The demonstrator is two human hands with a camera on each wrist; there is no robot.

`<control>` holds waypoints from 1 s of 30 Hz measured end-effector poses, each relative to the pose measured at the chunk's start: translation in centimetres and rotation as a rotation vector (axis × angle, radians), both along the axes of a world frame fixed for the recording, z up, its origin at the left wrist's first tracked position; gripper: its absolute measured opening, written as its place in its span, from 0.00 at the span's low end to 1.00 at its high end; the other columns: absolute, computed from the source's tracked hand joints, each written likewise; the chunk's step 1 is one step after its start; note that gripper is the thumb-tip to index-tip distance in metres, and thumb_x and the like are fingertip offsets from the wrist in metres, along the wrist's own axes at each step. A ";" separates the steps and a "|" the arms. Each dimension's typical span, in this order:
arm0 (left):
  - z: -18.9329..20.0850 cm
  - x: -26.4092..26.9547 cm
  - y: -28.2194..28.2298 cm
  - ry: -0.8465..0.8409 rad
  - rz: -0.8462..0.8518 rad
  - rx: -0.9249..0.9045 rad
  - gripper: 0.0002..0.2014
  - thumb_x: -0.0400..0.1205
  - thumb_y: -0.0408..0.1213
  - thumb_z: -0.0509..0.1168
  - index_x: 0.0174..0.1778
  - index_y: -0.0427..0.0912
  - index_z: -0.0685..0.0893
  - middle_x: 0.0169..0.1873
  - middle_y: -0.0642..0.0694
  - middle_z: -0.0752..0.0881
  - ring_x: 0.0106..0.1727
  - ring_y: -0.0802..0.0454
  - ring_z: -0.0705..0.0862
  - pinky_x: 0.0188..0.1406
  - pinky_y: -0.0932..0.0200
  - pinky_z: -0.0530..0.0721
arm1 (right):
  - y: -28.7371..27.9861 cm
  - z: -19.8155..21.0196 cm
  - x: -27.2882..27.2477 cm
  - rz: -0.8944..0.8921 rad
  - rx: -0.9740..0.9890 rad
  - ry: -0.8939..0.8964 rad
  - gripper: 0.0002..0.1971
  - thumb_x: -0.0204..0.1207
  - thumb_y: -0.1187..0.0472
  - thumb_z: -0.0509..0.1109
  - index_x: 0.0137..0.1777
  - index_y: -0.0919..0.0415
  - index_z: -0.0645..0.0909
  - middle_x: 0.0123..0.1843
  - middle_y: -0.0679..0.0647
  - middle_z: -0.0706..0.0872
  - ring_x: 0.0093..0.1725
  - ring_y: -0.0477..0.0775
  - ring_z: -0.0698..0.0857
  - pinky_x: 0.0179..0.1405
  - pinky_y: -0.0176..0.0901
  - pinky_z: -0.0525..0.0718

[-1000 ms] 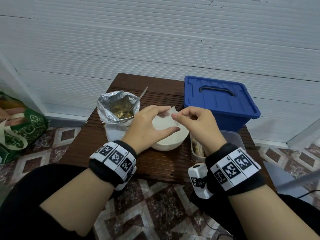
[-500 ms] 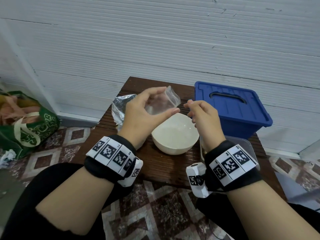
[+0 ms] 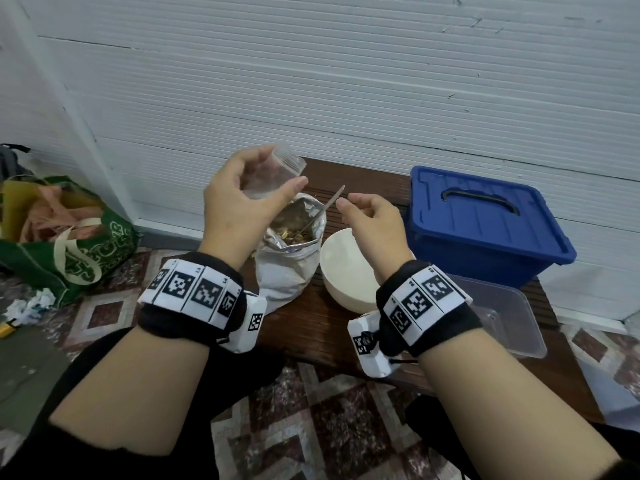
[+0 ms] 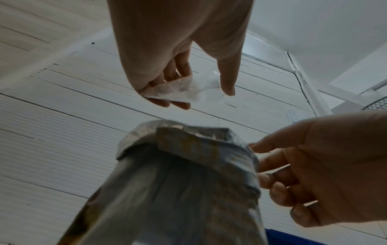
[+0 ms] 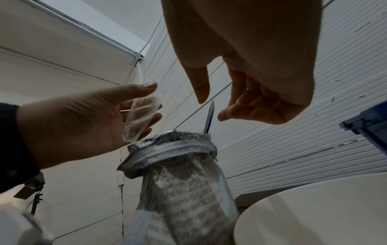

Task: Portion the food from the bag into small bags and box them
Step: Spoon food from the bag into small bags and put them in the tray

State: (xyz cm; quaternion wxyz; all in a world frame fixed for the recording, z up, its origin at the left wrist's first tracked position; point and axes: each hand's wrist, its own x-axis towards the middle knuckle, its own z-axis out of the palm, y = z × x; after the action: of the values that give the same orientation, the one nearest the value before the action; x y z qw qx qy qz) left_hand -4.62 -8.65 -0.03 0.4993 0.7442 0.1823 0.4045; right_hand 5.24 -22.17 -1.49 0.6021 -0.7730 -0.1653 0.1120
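One small zip bag [image 3: 273,174], empty, pinched in left hand [image 3: 239,206] above foil bag [image 3: 291,258]; right hand [image 3: 372,220], fingers loosely curled and holding nothing, beside spoon handle [image 3: 332,201]; scooping seems next.

Foil bag [image 3: 291,258] stands left of bowl [image 3: 341,271]; lidded box [image 3: 485,226] behind-right.

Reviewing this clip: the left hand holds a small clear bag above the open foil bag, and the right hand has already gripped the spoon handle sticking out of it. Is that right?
Not quite. The right hand has not gripped the spoon: in the right wrist view its thumb and fingers sit either side of the handle with gaps showing. The rest stands: the left hand holds the small clear bag above the open foil bag.
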 end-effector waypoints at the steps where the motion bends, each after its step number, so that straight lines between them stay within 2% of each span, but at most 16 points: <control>1: -0.1 -0.1 0.2 0.006 0.010 0.007 0.25 0.69 0.47 0.79 0.61 0.51 0.82 0.53 0.54 0.86 0.57 0.60 0.85 0.61 0.63 0.82 | 0.2 0.0 0.0 -0.001 -0.015 -0.021 0.18 0.78 0.51 0.69 0.65 0.58 0.80 0.44 0.44 0.81 0.45 0.38 0.80 0.45 0.33 0.77; 2: -0.2 -0.1 0.5 0.007 0.022 0.014 0.25 0.69 0.47 0.79 0.62 0.51 0.82 0.53 0.54 0.86 0.57 0.60 0.84 0.60 0.65 0.82 | 0.5 0.0 0.0 -0.002 -0.025 -0.036 0.19 0.79 0.51 0.69 0.66 0.58 0.80 0.43 0.43 0.80 0.43 0.36 0.77 0.44 0.33 0.75; 4: -0.4 -0.2 1.1 0.014 0.046 0.031 0.25 0.69 0.47 0.79 0.62 0.52 0.82 0.54 0.54 0.86 0.58 0.59 0.84 0.60 0.65 0.82 | 0.9 0.0 0.0 0.004 -0.038 -0.058 0.19 0.79 0.50 0.69 0.65 0.59 0.81 0.44 0.42 0.80 0.41 0.34 0.75 0.48 0.34 0.73; 6: -0.6 -0.2 1.6 0.045 0.075 0.054 0.25 0.69 0.49 0.79 0.61 0.54 0.82 0.56 0.54 0.85 0.57 0.60 0.83 0.59 0.64 0.82 | 1.2 0.1 0.0 0.014 -0.061 -0.099 0.16 0.79 0.50 0.69 0.61 0.59 0.83 0.44 0.44 0.81 0.40 0.33 0.75 0.49 0.35 0.72; 9: -0.8 -0.2 2.1 0.087 0.093 0.079 0.25 0.69 0.50 0.79 0.60 0.57 0.80 0.57 0.54 0.84 0.57 0.62 0.82 0.59 0.63 0.82 | 1.4 0.3 -0.1 0.040 -0.126 -0.177 0.12 0.81 0.52 0.66 0.51 0.60 0.86 0.40 0.45 0.83 0.42 0.40 0.78 0.48 0.37 0.72; 11: -0.9 -0.3 2.2 0.101 0.087 0.090 0.24 0.69 0.49 0.78 0.60 0.58 0.79 0.56 0.54 0.83 0.56 0.62 0.82 0.58 0.64 0.82 | 1.7 0.3 -0.2 0.052 -0.163 -0.239 0.11 0.83 0.55 0.64 0.50 0.60 0.86 0.38 0.45 0.83 0.44 0.45 0.80 0.45 0.37 0.73; 15: -1.4 -0.5 2.4 0.107 0.089 0.098 0.23 0.70 0.48 0.78 0.59 0.56 0.79 0.54 0.55 0.83 0.55 0.62 0.82 0.56 0.67 0.80 | 1.8 0.4 -0.5 -0.001 -0.100 -0.426 0.09 0.83 0.60 0.62 0.50 0.59 0.85 0.44 0.51 0.89 0.48 0.49 0.84 0.45 0.35 0.75; 19: -1.8 -0.5 2.9 0.129 0.087 0.105 0.24 0.70 0.50 0.78 0.60 0.53 0.82 0.56 0.53 0.85 0.56 0.61 0.82 0.55 0.68 0.79 | 1.7 0.5 -0.6 -0.003 -0.029 -0.651 0.10 0.83 0.61 0.61 0.50 0.60 0.84 0.44 0.52 0.87 0.47 0.52 0.83 0.51 0.47 0.79; 22: -1.9 -0.4 2.9 0.178 0.064 0.137 0.24 0.69 0.51 0.78 0.60 0.52 0.83 0.56 0.55 0.85 0.58 0.61 0.82 0.53 0.75 0.74 | 1.9 -0.2 -0.6 0.051 -0.150 -0.749 0.10 0.82 0.61 0.60 0.49 0.58 0.83 0.44 0.51 0.87 0.46 0.57 0.82 0.52 0.60 0.78; 26: -2.0 -0.4 2.5 0.246 0.027 0.134 0.20 0.69 0.49 0.79 0.55 0.57 0.81 0.49 0.62 0.83 0.53 0.67 0.80 0.48 0.80 0.72 | 2.0 -0.8 -0.9 0.074 -0.189 -0.670 0.10 0.83 0.64 0.61 0.48 0.61 0.84 0.45 0.53 0.88 0.48 0.58 0.81 0.53 0.53 0.75; 28: -2.0 -0.4 2.4 0.270 0.020 0.118 0.19 0.70 0.48 0.79 0.54 0.57 0.80 0.46 0.66 0.81 0.49 0.73 0.78 0.45 0.83 0.71 | 2.0 -0.8 -0.9 0.035 -0.150 -0.551 0.10 0.83 0.65 0.61 0.47 0.62 0.84 0.43 0.54 0.87 0.48 0.57 0.82 0.51 0.48 0.76; 30: -2.0 -0.4 2.5 0.277 0.017 0.100 0.18 0.70 0.47 0.78 0.53 0.56 0.81 0.44 0.67 0.81 0.46 0.76 0.77 0.45 0.83 0.72 | 2.0 -0.7 -0.9 -0.004 -0.106 -0.413 0.09 0.82 0.65 0.61 0.46 0.62 0.84 0.41 0.55 0.87 0.46 0.56 0.84 0.50 0.47 0.79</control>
State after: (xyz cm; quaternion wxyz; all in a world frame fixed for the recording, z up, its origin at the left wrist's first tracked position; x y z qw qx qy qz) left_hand -5.03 -6.13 -2.03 0.4283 0.8154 0.2352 0.3106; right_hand 4.31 -20.14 -2.20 0.5143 -0.8105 -0.2773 -0.0413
